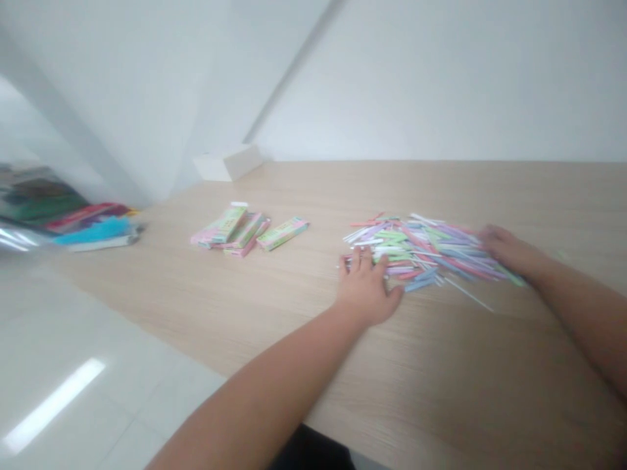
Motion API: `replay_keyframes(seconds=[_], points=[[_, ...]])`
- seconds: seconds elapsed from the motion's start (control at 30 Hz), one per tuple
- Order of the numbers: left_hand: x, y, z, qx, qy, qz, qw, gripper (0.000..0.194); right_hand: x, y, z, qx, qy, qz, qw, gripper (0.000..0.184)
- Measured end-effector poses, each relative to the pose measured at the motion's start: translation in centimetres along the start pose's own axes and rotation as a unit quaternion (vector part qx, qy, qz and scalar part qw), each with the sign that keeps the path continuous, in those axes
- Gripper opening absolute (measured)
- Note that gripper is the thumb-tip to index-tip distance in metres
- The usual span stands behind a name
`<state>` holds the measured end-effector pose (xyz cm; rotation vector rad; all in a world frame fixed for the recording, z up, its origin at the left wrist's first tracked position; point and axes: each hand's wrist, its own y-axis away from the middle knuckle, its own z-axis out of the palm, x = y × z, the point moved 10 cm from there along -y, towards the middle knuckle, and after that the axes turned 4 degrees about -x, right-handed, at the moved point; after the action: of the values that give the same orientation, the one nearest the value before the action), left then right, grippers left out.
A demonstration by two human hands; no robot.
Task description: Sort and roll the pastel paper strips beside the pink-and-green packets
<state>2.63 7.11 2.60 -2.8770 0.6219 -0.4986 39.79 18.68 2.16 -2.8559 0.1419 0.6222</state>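
Note:
A loose pile of thin pastel sticks or strips [416, 241] lies on the wooden table, in pink, green, purple, blue and white; blur hides their exact kind. My left hand [365, 287] rests on the pile's near left edge, palm down, with its fingers spread. At the other end my right hand [507, 251] lies against the sticks, its fingers reaching over their ends and partly hidden; it does not appear closed on any. One white stick [470, 294] juts from the pile toward the near side.
Several flat pastel boxes [235, 228] lie in a heap left of the pile, with one box [283, 234] beside them. A white block-shaped box [230, 163] stands by the wall. Blurred colourful items [93, 228] lie beyond the table's left edge [147, 323].

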Motion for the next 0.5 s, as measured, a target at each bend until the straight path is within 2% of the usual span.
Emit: replay_keyframes(seconds=[0.1, 0.17, 0.37, 0.5], points=[[-0.3, 0.0, 0.1, -0.009, 0.018, -0.01, 1.0, 0.082, -3.5, -2.0, 2.7, -0.071, -0.049, -0.043, 0.995, 0.063], [-0.3, 0.0, 0.0, -0.015, 0.032, -0.008, 0.999, 0.085, -5.6, -2.5, 4.0, -0.094, -0.071, -0.065, 0.991, 0.062], [-0.1, 0.2, -0.4, -0.015, 0.042, 0.006, 0.999, 0.09, -10.8, -1.7, 6.6, -0.113, -0.102, -0.11, 0.982, 0.064], [0.1, 0.2, -0.4, -0.02, 0.038, 0.013, 0.999, 0.093, -13.2, -0.7, 6.8, -0.123, -0.134, -0.136, 0.974, 0.065]])
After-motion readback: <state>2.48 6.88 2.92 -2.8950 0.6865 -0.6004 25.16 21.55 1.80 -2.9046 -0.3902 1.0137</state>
